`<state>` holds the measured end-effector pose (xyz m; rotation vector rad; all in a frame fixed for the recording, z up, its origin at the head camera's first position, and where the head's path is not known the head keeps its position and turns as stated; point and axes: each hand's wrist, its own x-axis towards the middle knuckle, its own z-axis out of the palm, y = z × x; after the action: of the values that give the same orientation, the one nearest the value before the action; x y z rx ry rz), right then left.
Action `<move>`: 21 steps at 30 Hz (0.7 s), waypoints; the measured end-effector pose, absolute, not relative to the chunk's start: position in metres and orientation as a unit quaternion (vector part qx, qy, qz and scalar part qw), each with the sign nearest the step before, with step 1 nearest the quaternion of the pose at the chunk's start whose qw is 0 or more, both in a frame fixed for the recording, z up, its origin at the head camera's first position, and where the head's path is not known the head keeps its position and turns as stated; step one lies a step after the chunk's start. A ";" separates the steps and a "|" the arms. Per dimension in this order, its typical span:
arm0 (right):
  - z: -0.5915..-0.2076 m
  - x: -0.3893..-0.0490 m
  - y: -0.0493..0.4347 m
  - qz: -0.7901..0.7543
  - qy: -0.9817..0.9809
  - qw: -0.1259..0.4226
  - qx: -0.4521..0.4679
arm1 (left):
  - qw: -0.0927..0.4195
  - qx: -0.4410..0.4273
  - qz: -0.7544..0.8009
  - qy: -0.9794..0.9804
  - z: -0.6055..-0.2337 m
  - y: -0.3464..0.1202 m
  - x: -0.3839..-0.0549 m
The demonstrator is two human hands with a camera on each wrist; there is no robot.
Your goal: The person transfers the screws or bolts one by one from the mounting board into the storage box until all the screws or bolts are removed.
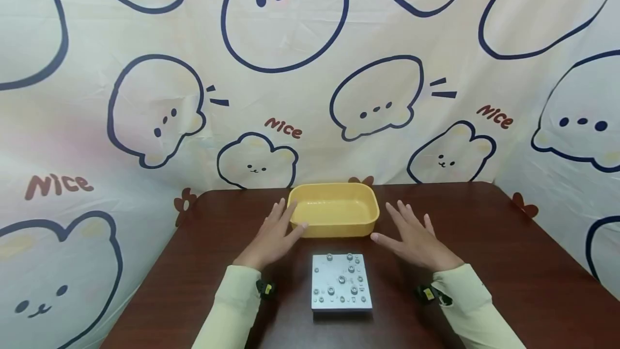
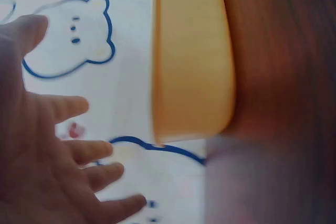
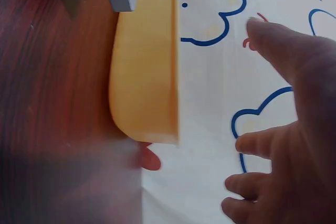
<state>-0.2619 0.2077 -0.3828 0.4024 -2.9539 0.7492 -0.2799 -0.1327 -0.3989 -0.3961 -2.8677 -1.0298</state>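
Note:
A yellow plastic tub (image 1: 334, 230) with rounded corners stands on the table toward the back. On its left side my left hand (image 1: 271, 238) hovers with spread fingers, overlapping the tub's corner in the head view. My right hand (image 1: 417, 241) mirrors it on the right, fingers extended and the thumb near the tub's front corner. Both wrist views show a gap between the hand and the tub wall (image 2: 194, 61), and neither hand holds anything. Nearer me, between the forearms, lies a square silver metal block (image 1: 342, 295) with several screws standing up from its top.
The dark brown wooden table (image 1: 194, 290) has its far edge just behind the tub. Behind and on both sides hangs a pale cloth (image 1: 310, 101) printed with bear outlines. Each wrist wears a dark strap with a small device (image 1: 265, 288).

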 end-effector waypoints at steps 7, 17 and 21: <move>-0.400 -0.284 0.206 0.310 -0.941 0.031 0.129 | 0.016 -0.087 -0.488 -0.868 -0.418 -0.139 -0.307; -0.430 -0.315 0.208 0.458 -0.885 -0.032 0.074 | -0.006 -0.033 -0.572 -0.820 -0.439 -0.139 -0.337; -0.441 -0.324 0.209 0.511 -0.857 -0.032 0.054 | -0.004 -0.029 -0.611 -0.791 -0.451 -0.137 -0.344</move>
<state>-0.3243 0.2088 -0.4408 0.1726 -2.7506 1.6381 -0.3444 -0.1365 -0.4515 -0.0899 -2.4912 -1.9239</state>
